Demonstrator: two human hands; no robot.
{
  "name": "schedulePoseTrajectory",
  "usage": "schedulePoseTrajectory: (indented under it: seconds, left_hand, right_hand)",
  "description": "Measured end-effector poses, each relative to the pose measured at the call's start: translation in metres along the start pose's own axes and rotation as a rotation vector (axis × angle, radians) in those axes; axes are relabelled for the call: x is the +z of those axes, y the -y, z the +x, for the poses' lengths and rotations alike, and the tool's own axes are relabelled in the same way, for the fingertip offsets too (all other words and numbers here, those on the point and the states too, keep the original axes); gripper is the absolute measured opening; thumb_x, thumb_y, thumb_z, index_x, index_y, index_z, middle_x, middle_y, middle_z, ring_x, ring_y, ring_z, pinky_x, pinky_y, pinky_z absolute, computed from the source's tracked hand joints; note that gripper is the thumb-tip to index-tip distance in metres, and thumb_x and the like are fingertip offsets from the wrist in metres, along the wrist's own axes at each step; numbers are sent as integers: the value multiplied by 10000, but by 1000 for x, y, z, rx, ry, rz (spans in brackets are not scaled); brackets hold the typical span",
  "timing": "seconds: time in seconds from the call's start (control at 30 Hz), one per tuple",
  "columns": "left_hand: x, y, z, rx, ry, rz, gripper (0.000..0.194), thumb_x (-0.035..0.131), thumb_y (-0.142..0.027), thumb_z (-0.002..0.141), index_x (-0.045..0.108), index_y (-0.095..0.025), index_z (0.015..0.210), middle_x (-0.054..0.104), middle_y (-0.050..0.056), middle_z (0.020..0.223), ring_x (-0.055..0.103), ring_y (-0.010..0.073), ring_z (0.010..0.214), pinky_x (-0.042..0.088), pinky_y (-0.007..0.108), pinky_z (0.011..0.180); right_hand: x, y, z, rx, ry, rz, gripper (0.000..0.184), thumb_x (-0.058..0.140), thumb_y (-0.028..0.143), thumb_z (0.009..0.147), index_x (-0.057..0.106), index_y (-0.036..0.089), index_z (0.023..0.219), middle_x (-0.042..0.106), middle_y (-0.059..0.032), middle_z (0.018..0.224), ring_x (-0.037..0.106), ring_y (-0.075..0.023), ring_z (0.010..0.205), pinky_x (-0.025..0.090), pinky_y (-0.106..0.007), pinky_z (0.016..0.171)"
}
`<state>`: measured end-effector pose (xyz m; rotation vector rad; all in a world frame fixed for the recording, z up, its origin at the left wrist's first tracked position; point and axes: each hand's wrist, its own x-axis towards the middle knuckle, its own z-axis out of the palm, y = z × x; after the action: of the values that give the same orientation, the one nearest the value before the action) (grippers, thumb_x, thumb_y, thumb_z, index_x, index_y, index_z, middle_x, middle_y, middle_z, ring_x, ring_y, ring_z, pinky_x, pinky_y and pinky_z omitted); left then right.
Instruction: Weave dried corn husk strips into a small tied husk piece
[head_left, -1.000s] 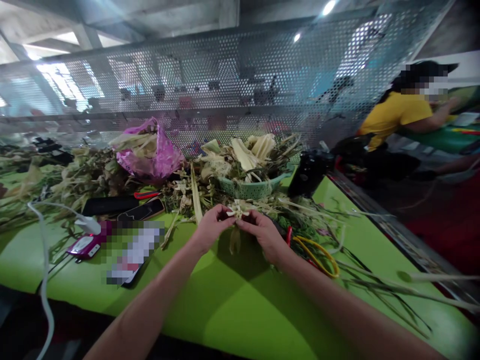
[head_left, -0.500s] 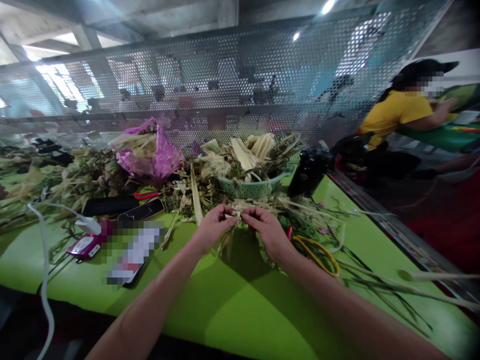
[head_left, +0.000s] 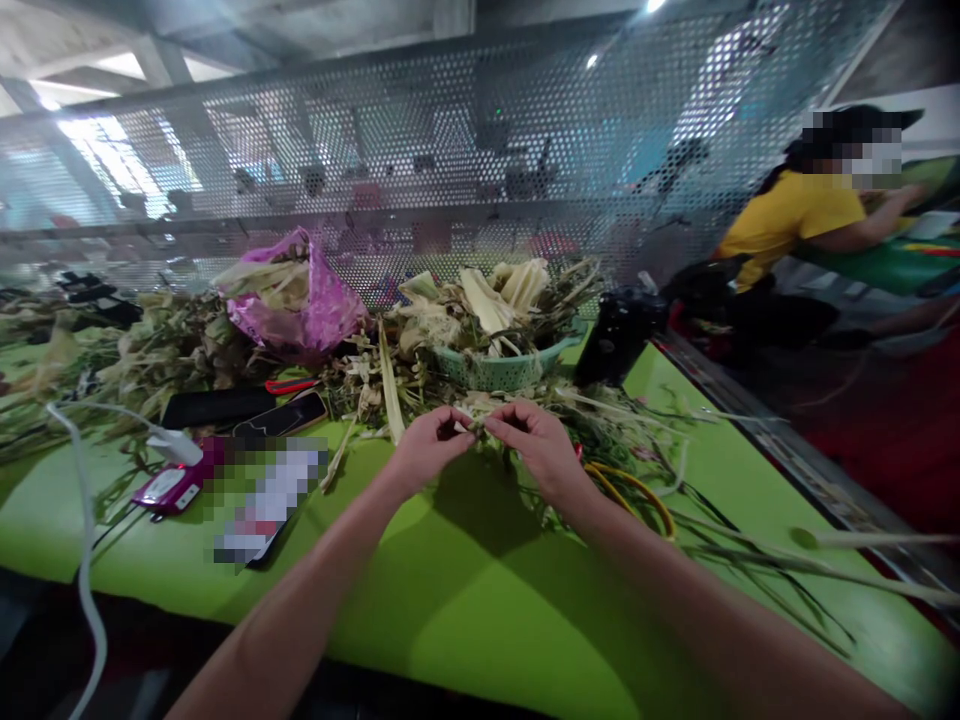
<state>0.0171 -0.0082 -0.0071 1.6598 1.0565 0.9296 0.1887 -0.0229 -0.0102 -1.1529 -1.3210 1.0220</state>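
Note:
My left hand [head_left: 427, 450] and my right hand [head_left: 536, 450] meet over the green table [head_left: 465, 600], both pinching a small pale piece of dried leaf [head_left: 474, 424] between fingertips. Just behind them lies a heap of dry leaf strips and a green woven basket [head_left: 502, 372] filled with pale husks. Yellow-handled scissors [head_left: 637, 492] lie right of my right wrist, partly under plant stems.
A pink plastic bag [head_left: 307, 305] of leaves, phones [head_left: 247, 408], a pink device [head_left: 169, 488] with a white cable [head_left: 82, 560] sit left. A black object [head_left: 619, 335] stands by the perforated metal screen [head_left: 450, 170]. Another person in yellow [head_left: 795, 225] sits at right.
The hanging leaf strip below my hands is no longer seen. My hands have stayed together, shifting slightly up toward the leaf heap.

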Motion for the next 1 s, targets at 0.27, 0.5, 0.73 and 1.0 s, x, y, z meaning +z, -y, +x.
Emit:
schedulePoseTrajectory:
  seconds: [0.27, 0.5, 0.73, 1.0]
  left_hand:
    - [0, 11, 2, -28, 60, -226, 246, 660, -350, 726, 610, -157, 870, 524, -26, 691, 440, 97, 639, 339, 223, 618]
    - [2, 7, -2, -78, 112, -453, 280, 725, -343, 687, 615, -139, 845, 577, 1, 750, 512, 107, 715, 382, 240, 705]
    - [5, 1, -3, -142, -2, -484, 296, 751, -315, 660, 607, -147, 857, 573, -17, 718, 505, 83, 660, 393, 221, 658]
    - [1, -1, -2, -179, -29, -597, 317, 778, -303, 624, 586, -142, 818, 601, -8, 718, 532, 86, 657, 408, 221, 642]
  right_hand:
    - [0, -7, 5, 25, 83, 50, 230, 675, 416, 725, 634, 191, 701, 524, 28, 617, 410, -118, 576, 308, -268, 573]
    - [4, 2, -2, 92, 130, 199, 208, 691, 389, 725, 631, 190, 713, 492, 30, 614, 372, -103, 549, 283, -261, 541]
    - [2, 1, 1, 70, 35, 208, 233, 704, 416, 712, 649, 194, 754, 552, 14, 692, 406, -116, 587, 314, -268, 565]
    - [3, -3, 1, 47, 80, 86, 209, 729, 377, 675, 645, 194, 732, 551, 18, 663, 438, -129, 618, 327, -270, 593]
